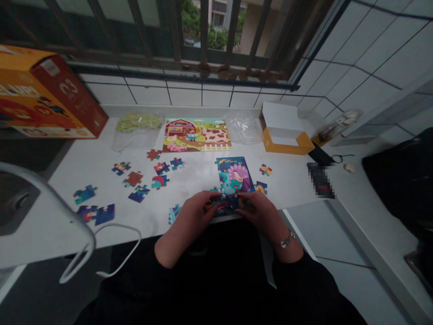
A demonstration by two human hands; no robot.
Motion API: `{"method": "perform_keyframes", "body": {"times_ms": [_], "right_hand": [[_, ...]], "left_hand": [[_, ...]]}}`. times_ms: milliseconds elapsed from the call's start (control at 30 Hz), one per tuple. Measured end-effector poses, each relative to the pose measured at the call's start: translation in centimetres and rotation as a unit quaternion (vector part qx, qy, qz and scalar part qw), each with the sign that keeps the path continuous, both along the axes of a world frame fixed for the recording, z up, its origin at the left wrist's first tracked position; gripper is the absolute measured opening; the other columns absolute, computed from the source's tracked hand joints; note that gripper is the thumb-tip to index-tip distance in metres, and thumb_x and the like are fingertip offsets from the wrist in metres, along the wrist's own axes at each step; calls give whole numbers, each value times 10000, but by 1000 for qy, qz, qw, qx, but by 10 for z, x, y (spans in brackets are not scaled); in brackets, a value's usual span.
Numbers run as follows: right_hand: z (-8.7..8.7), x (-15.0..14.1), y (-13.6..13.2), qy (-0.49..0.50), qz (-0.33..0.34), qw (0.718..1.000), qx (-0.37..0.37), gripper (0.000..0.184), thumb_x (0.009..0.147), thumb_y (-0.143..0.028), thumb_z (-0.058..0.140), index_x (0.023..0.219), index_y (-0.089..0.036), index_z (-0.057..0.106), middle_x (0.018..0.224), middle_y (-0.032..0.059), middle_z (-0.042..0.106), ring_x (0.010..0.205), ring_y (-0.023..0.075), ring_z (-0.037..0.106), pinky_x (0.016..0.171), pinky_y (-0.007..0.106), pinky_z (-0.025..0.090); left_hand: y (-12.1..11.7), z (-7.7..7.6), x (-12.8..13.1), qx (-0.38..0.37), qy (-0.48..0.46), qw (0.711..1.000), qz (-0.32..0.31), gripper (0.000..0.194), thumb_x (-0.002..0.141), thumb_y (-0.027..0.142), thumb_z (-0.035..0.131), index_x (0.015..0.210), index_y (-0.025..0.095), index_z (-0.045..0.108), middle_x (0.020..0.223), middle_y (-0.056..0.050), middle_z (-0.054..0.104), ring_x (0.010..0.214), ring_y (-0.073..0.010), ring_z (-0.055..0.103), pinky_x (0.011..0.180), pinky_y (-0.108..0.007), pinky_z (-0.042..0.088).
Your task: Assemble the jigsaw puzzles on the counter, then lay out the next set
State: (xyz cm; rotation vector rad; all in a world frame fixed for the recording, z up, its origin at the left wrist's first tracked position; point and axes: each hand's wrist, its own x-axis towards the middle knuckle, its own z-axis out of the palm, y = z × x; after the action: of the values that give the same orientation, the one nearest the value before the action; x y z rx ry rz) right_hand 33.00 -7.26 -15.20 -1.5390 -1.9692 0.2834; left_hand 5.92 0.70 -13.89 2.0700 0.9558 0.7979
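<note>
HANDS: left hand [191, 217] and right hand [261, 216] together, fingers on lower edge of peacock jigsaw puzzle [234, 178], grip unclear | PUZZLE: directly ahead, flat on surface [145, 217] for support | PIECES: loose jigsaw pieces [133, 178] ahead-left, spread for visibility

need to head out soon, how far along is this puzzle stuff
Done: the farm jigsaw puzzle at the back looks complete. In hand: the peacock jigsaw puzzle is partly built, with the left hand and right hand on pieces at its near edge. Left: loose puzzle pieces still lie scattered to its left.
</note>
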Motion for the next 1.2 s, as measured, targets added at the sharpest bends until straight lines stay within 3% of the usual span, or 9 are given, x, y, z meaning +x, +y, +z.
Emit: {"method": "perform_keyframes", "body": {"times_ms": [100,200,367,633,867,1100,1200], "right_hand": [[0,11,2,-22,-7,1000,-13,522,950,-268,852,1434,-288,659,1283,102,790,1138,322,753,982,533,633],[1,22,3,-33,-14,999,-15,479,968,-284,832,1418,-293,672,1323,100,789,1176,324,744,1008,540,616],[2,29,3,-56,-21,998,-10,427,958,-290,842,1367,-279,717,1302,90,804,1159,310,747,987,511,613],[2,13,11,-35,90,995,35,260,977,-276,832,1231,-311,787,1334,51,807,1180,270,751,1040,515,610],[2,9,16,-94,100,990,39,240,962,-247,856,1160,-379,824,1325,-23,814,1166,256,736,1035,491,610],[11,9,22,-143,125,980,51,191,979,-264,842,1151,-347,836,1331,12,812,1090,261,736,957,460,617],[10,10,20,-135,129,982,41,212,981,-258,839,1176,-339,824,1337,12,809,1125,265,731,999,475,615]], "left_hand": [[8,-7,9,114,61,990,-59,295,1004,205,725,1297,222,705,1219,-97,792,1147,-281,753,1022,-485,625],[13,-11,17,156,117,977,-84,287,1003,221,758,1283,203,697,1229,-114,789,1151,-300,743,1031,-505,611],[18,-13,14,167,138,973,-79,245,1010,268,774,1239,202,717,1170,-103,795,1104,-282,744,989,-461,603],[21,-18,-4,152,92,980,-90,243,1050,330,728,1267,223,746,1234,-100,794,1140,-281,734,1006,-487,586],[18,-25,-6,149,78,983,-75,194,1052,349,726,1196,234,786,1233,-94,789,1139,-260,726,1016,-466,575],[19,-24,-5,160,73,981,-80,167,1050,325,731,1173,226,786,1214,-95,796,1122,-262,737,995,-465,585],[19,-23,-5,167,72,980,-80,151,1052,310,725,1160,222,782,1205,-95,797,1120,-269,738,983,-469,590]]}}
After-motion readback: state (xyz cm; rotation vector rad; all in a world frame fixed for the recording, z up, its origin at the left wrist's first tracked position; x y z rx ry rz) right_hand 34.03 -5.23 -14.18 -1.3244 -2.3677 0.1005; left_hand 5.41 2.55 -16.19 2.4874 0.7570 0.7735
